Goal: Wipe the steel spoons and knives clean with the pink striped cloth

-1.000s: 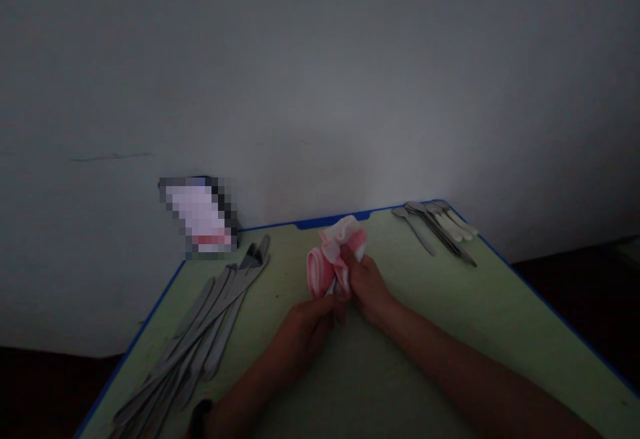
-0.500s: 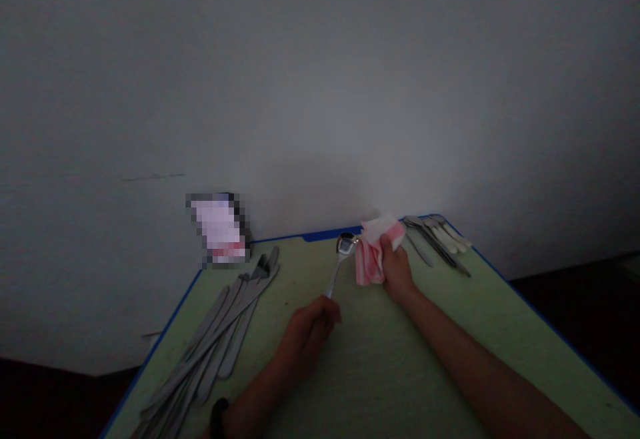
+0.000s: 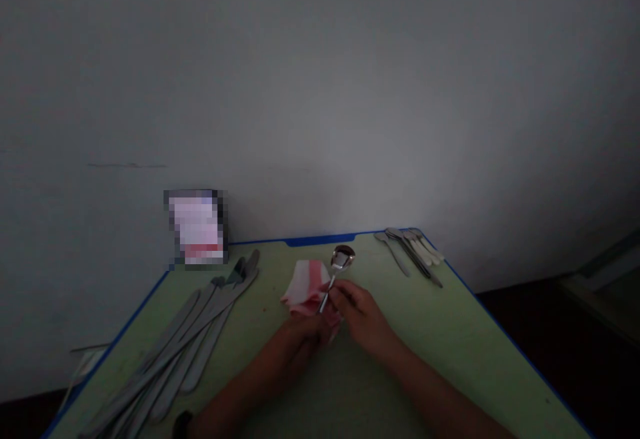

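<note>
A shiny metal spoon (image 3: 343, 258) is tilted over the table's middle with its bowl up and away from me. My right hand (image 3: 357, 309) is closed, pinching the spoon's handle between thumb and fingers. Close below it, my left hand (image 3: 303, 337) is closed on a pink and white cloth (image 3: 306, 279), which spreads out beyond the fingers. The lower end of the handle meets the cloth at my left hand; whether those fingers also grip the handle is hidden.
A pile of table knives (image 3: 193, 339) lies on the left of the pale green table (image 3: 430, 359). Several spoons and other cutlery (image 3: 413, 252) lie at the back right. A blurred-out phone-like screen (image 3: 197, 225) leans against the wall at the back left.
The cloth has passed from my right hand to my left and moved left and nearer. My right hand has come down onto the spoon's handle. The view has shifted slightly right.
</note>
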{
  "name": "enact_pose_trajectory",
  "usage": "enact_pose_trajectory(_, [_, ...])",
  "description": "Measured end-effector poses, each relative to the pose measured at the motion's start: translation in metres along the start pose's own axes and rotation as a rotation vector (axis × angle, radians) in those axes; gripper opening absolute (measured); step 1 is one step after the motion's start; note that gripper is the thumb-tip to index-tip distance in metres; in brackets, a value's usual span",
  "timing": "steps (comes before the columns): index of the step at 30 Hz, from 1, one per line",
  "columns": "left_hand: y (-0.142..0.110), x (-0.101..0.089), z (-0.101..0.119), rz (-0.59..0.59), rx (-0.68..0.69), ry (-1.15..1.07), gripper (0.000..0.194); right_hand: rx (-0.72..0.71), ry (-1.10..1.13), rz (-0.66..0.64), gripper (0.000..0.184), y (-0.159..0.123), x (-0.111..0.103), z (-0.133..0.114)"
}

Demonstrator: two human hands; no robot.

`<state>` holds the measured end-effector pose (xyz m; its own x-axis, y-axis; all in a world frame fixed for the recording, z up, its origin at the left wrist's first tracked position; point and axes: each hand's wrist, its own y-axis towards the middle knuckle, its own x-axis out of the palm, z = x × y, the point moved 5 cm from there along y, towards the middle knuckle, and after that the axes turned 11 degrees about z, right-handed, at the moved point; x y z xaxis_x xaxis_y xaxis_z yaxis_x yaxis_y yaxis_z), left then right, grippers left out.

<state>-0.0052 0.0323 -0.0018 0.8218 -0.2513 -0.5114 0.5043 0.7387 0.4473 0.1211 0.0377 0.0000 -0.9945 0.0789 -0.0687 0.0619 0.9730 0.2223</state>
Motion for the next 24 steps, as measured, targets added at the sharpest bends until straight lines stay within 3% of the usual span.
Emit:
enact_pose_trajectory(3, [0.001, 0.004, 0.007, -0.102, -0.041, -0.017, 0.023, 0.081, 0.171, 0.076, 0.021, -0.002, 0.002, 0.015])
enact_pose_trajectory(6, [0.004, 0.000, 0.007, -0.025, -0.131, -0.017, 0.020, 0.098, 0.237, 0.203, 0.023, 0.003, -0.009, 0.022])
enact_pose_trajectory(8, [0.004, -0.002, 0.006, 0.044, -0.159, -0.038, 0.023, 0.082, 0.170, 0.267, 0.026, 0.011, -0.028, 0.019])
enact_pose_trajectory(10, [0.002, -0.002, 0.002, 0.047, -0.187, -0.065, 0.028, 0.050, -0.036, 0.260, 0.026, 0.022, -0.052, 0.012])
enact_pose_trajectory(15, [-0.003, -0.001, -0.008, 0.040, -0.199, 0.041, 0.028, -0.112, -0.833, 0.069, 0.018, 0.054, -0.118, -0.011])
enact_pose_trajectory(19, [-0.001, 0.000, -0.005, 0.020, -0.169, 0.099, 0.024, -0.081, -1.399, 0.085, 0.023, 0.075, -0.157, -0.011])
enact_pose_trajectory(24, [0.003, 0.000, -0.001, 0.004, -0.193, 0.094, 0.020, -0.023, -1.518, 0.040, 0.028, 0.084, -0.163, 0.002])
